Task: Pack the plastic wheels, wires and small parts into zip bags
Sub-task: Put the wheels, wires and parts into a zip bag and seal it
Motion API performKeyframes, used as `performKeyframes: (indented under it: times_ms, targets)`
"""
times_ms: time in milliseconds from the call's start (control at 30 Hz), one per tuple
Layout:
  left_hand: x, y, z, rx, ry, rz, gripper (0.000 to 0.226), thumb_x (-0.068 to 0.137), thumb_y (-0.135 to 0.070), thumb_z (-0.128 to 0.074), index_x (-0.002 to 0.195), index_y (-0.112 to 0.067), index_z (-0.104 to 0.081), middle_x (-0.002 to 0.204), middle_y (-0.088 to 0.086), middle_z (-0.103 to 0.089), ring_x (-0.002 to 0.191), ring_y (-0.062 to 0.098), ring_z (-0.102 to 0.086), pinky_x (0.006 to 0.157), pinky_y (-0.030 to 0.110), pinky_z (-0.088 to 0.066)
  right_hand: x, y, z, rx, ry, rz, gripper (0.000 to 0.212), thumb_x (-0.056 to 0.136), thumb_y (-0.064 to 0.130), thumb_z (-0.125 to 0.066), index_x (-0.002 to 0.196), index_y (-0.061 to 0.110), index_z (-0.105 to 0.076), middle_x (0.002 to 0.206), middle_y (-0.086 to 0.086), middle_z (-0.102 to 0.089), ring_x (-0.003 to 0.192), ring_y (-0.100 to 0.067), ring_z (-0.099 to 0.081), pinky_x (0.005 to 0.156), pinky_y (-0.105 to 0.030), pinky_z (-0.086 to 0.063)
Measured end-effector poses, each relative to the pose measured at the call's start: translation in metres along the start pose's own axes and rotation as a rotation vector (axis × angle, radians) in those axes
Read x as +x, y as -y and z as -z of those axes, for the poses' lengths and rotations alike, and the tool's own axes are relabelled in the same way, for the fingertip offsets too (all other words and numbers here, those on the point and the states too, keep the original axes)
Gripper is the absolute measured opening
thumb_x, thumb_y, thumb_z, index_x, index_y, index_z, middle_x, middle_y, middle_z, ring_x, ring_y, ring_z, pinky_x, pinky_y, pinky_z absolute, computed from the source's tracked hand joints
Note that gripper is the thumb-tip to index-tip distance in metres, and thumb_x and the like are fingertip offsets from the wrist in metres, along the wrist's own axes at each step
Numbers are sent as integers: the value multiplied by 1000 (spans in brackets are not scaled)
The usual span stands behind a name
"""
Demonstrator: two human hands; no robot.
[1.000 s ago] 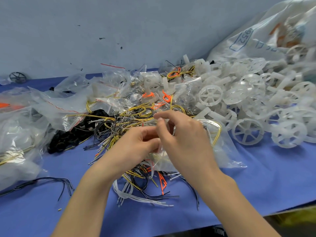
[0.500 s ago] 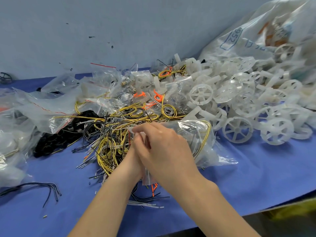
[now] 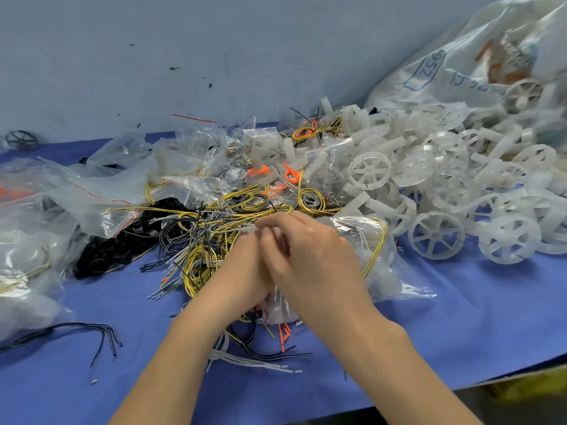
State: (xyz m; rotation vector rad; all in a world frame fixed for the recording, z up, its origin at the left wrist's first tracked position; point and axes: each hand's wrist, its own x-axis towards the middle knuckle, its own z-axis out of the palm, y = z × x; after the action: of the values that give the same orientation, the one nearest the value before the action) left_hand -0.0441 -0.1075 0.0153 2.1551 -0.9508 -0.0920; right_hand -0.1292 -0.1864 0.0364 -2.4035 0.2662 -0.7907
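Both hands are locked together at centre table, right over the wire tangle (image 3: pixel 214 228). The right hand (image 3: pixel 313 259) lies across the top with its fingers curled in, fingertips nipping the upper edge of a small clear zip bag (image 3: pixel 280 305) that hangs down beneath the wrists. The left hand (image 3: pixel 242 271) is tucked under it, fingers bent to meet the same edge. Much of its grip is hidden, but it looks like a matching pinch. I'd call that sealing: two pinches close together so the strip can be pressed shut. The bag is held up off the blue table cover (image 3: pixel 460 326), probably so its load sags away from the mouth. Just beside it lies a filled bag (image 3: pixel 380 271) with a yellow wire looped inside. The white plastic wheels (image 3: pixel 435 237) are heaped to the right and the empty bags (image 3: pixel 101 191) to the left, both within easy reach.
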Motion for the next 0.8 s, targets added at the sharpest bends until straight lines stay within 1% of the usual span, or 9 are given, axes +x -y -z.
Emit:
performKeyframes:
  times_ms: [33, 67, 200, 300, 333, 400, 467, 633, 800]
  targets:
    - [0, 1, 9, -25, -20, -20, 27, 91, -8, -51, 86, -28, -67, 81, -5, -68, 77, 6, -60, 67, 22, -45, 1, -2, 0, -3, -16, -3, 21, 96, 35, -50, 109, 34, -67, 103, 13, -66, 92, -15, -63, 73, -36, -51]
    - [-2, -1, 18, -179, -13, 3, 31, 94, -10, -51, 80, -32, -68, 74, -8, -68, 68, 1, -58, 62, 19, -46, 2, -4, 1, -1, -29, -8, 21, 96, 35, -50, 108, 34, -67, 102, 13, -66, 91, -15, -62, 72, -36, -51]
    - [-17, 13, 53, -659, -9, 119, 19, 96, -15, -55, 99, -15, -75, 93, 10, -74, 74, 17, -72, 59, 22, -56, 6, -8, 4, 21, -69, -6, 21, 96, 31, -52, 109, 31, -68, 104, 11, -69, 92, -18, -64, 73, -38, -51]
    - [-20, 41, 89, -769, -239, 191, 21, 93, -28, -58, 97, -17, -75, 88, 6, -74, 66, 15, -69, 53, 19, -54, 8, -10, 6, 29, -88, -10, 20, 97, 31, -52, 108, 30, -69, 103, 11, -69, 91, -17, -64, 72, -37, -50]
    - [-22, 52, 98, -736, -375, 247, 19, 96, -26, -56, 96, -17, -74, 84, 2, -73, 64, 12, -68, 53, 18, -53, 8, -11, 6, 35, -85, -13, 20, 97, 31, -51, 108, 30, -69, 102, 12, -69, 90, -16, -63, 72, -36, -50]
    - [-26, 84, 106, -435, -644, 395, 19, 97, -19, -53, 102, -14, -71, 81, 1, -71, 63, 13, -64, 56, 24, -54, 8, -10, 5, 32, -77, -13, 21, 97, 32, -51, 108, 31, -69, 102, 13, -69, 90, -16, -63, 72, -36, -50]
    - [-30, 115, 105, -55, -740, 523, 23, 94, -14, -50, 107, -10, -68, 90, 12, -70, 72, 26, -61, 68, 36, -51, 8, -9, 4, 18, -71, -9, 21, 97, 32, -50, 108, 31, -69, 102, 13, -69, 89, -16, -63, 73, -36, -50]
    - [-35, 149, 94, 344, -508, 687, 35, 93, -18, -52, 126, -8, -58, 125, 27, -52, 114, 44, -49, 99, 48, -41, 9, -8, 2, 20, -54, -14, 23, 97, 33, -49, 111, 32, -68, 104, 13, -69, 91, -18, -63, 75, -37, -50]
    - [-36, 155, 95, 458, -503, 679, 32, 93, -11, -50, 124, -10, -56, 127, 26, -46, 114, 47, -46, 96, 51, -40, 8, -10, 3, 5, -63, -3, 22, 98, 33, -49, 109, 32, -68, 99, 14, -67, 86, -14, -61, 68, -32, -44]
